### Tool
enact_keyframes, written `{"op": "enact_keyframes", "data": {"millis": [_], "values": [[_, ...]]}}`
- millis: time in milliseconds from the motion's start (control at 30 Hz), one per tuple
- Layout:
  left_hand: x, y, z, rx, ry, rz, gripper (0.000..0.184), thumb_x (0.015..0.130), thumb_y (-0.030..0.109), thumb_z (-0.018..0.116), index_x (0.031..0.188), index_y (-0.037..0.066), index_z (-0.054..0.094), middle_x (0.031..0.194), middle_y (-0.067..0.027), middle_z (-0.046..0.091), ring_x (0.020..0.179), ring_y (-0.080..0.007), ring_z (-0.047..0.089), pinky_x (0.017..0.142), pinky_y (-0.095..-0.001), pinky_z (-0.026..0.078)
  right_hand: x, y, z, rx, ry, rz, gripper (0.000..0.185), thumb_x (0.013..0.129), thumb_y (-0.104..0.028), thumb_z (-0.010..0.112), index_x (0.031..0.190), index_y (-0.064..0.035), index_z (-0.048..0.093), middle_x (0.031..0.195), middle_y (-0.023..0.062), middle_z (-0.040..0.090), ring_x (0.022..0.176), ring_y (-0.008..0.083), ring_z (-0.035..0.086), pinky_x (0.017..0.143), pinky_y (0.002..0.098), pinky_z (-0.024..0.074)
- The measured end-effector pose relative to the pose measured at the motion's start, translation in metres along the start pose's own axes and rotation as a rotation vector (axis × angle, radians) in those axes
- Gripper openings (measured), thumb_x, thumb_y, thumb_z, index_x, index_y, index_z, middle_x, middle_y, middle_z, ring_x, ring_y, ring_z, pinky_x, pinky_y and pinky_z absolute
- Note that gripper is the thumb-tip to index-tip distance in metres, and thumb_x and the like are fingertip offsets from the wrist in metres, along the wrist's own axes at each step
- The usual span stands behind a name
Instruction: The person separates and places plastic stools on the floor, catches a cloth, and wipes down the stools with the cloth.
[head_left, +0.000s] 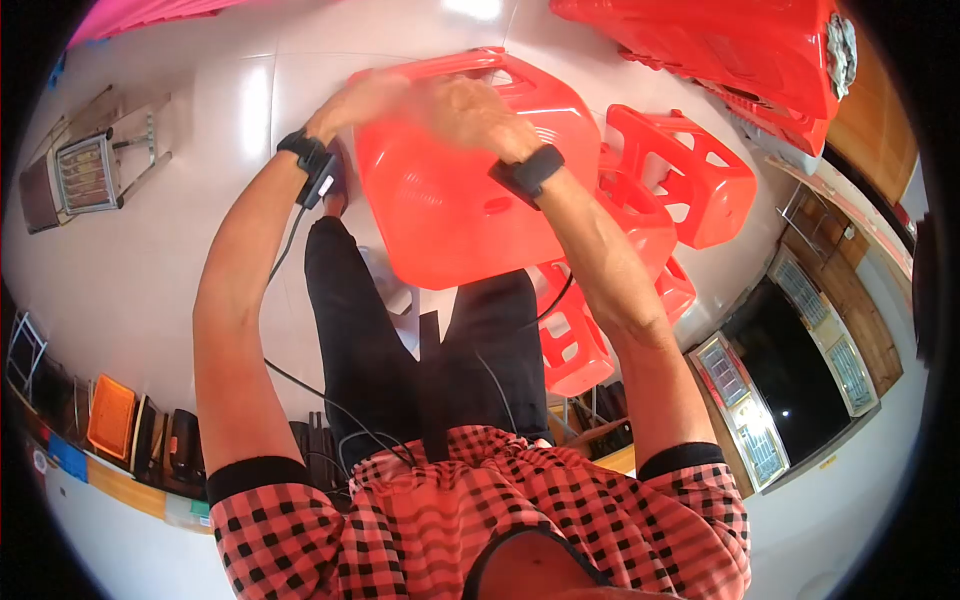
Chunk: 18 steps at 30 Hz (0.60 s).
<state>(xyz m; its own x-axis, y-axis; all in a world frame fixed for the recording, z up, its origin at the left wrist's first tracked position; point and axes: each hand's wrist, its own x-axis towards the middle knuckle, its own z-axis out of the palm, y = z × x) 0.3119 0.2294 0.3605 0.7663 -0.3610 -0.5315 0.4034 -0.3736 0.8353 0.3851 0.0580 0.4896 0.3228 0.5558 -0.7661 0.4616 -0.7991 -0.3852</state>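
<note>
A large red plastic stool (450, 225) is in front of my knees, its smooth, rounded face with faint ring marks turned toward me. My left hand (365, 105) is over the stool's upper left edge, its fingers smeared by motion. My right hand (470, 112) is close beside it over the upper part of the stool, also blurred. I cannot tell whether either hand touches the stool or holds anything. A black band with a small device (316, 170) is on my left wrist, and another black band (530, 175) is on my right.
More red plastic stools (715, 205) stand to the right, several of them close together. A big red item (730, 45) is at the upper right. A folding metal-framed chair (88, 172) is on the tiled floor at left. Cables (318, 390) run from my wrists toward my waist.
</note>
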Motion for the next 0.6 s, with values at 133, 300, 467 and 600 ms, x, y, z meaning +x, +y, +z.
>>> {"op": "enact_keyframes", "data": {"millis": [133, 300, 467, 600], "values": [[0.002, -0.014, 0.018, 0.119, -0.011, 0.11, 0.025, 0.097, 0.023, 0.046, 0.109, 0.004, 0.057, 0.095, -0.0097, 0.061, 0.092, -0.0209, 0.056, 0.085, -0.0334, 0.046, -0.001, 0.024, 0.026, -0.011, 0.228, -0.127, 0.045, 0.093, -0.037, 0.048, 0.099, 0.003, 0.068, 0.104, 0.023, 0.066, 0.097, 0.0375, 0.062, 0.09, 0.0473, 0.0472], [-0.017, 0.002, 0.022, 0.073, -0.074, 0.075, 0.015, 0.094, 0.013, 0.048, 0.104, 0.004, 0.055, 0.088, -0.0069, 0.055, 0.083, -0.0191, 0.053, 0.079, -0.0321, 0.046, -0.027, 0.013, 0.031, 0.111, 0.122, -0.093, 0.039, 0.091, -0.033, 0.053, 0.09, 0.0026, 0.069, 0.104, 0.023, 0.065, 0.102, 0.037, 0.06, 0.092, 0.0469, 0.0462], [-0.005, 0.006, 0.068, 0.009, -0.082, 0.078, 0.014, 0.091, 0.012, 0.05, 0.1, 0.003, 0.055, 0.084, -0.0076, 0.055, 0.078, -0.0208, 0.052, 0.074, -0.0336, 0.046, -0.041, 0.014, 0.081, -0.103, 0.119, -0.166, 0.036, 0.088, -0.031, 0.056, 0.098, 0.0025, 0.066, 0.11, 0.0225, 0.062, 0.107, 0.0381, 0.057, 0.093, 0.047, 0.0454], [-0.002, 0.025, 0.092, -0.029, -0.239, 0.129, 0.017, 0.089, 0.017, 0.054, 0.097, 0.003, 0.057, 0.091, -0.0097, 0.064, 0.084, -0.0255, 0.058, 0.076, -0.041, 0.046, -0.076, -0.002, 0.085, 0.081, 0.215, -0.149, 0.036, 0.086, -0.031, 0.059, 0.1, 0.0021, 0.065, 0.11, 0.0195, 0.06, 0.111, 0.0361, 0.054, 0.093, 0.0454, 0.0451]]}}
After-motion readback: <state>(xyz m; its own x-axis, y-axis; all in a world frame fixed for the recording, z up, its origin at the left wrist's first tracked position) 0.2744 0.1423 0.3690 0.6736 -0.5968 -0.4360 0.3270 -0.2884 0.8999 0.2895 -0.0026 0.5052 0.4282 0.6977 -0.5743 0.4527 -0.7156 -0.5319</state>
